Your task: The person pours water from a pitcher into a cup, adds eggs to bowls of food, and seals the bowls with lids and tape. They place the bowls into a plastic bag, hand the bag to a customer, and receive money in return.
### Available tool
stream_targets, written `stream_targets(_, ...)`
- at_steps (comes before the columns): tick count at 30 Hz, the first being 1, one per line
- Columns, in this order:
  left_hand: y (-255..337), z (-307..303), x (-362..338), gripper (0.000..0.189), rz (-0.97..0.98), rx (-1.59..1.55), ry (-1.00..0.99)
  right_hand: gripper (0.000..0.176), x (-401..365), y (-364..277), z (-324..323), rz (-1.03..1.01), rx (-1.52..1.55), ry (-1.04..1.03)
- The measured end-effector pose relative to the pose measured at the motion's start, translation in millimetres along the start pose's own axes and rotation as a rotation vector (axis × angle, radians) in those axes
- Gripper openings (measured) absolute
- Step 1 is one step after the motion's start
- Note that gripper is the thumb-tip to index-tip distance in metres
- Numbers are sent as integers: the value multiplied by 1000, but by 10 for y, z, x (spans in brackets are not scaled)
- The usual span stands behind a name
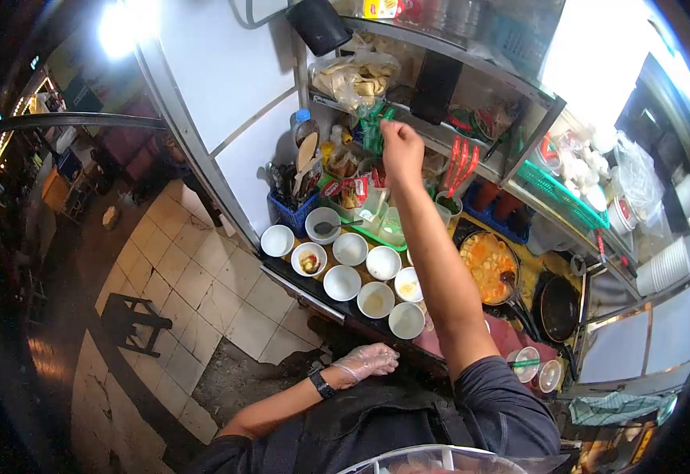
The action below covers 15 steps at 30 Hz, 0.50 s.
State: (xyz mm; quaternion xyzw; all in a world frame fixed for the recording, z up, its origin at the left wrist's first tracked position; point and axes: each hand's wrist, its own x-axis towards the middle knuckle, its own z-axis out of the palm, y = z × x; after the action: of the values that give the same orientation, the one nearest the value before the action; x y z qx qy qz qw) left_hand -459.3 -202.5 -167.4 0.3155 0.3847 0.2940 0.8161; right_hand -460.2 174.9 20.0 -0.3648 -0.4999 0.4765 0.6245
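- Translucent curved plastic (440, 458) is filling the bottom edge of my view.
- I'm seeing the gloved left hand (367, 362) hovering near the counter's front edge, fingers loosely bent; I can't tell whether they're gripping anything.
- The bare right hand (403, 146) is reaching up near the green packets (373, 130), its fingers curled closed; any held item is hidden from me.
- White bowls (343, 282) are standing in rows left of the right forearm (436, 261), one holding red and yellowish bits.
- Orange stew (489, 265) is filling a pan beyond that forearm.
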Motion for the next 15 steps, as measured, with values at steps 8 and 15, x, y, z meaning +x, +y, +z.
stream_targets(8,131,114,106,38,22,42,-6,17,200,-544,-55,-17,259,-108)
stream_targets(15,460,363,352,32,169,83,5,9,-458,-1442,-786,-121,464,-590)
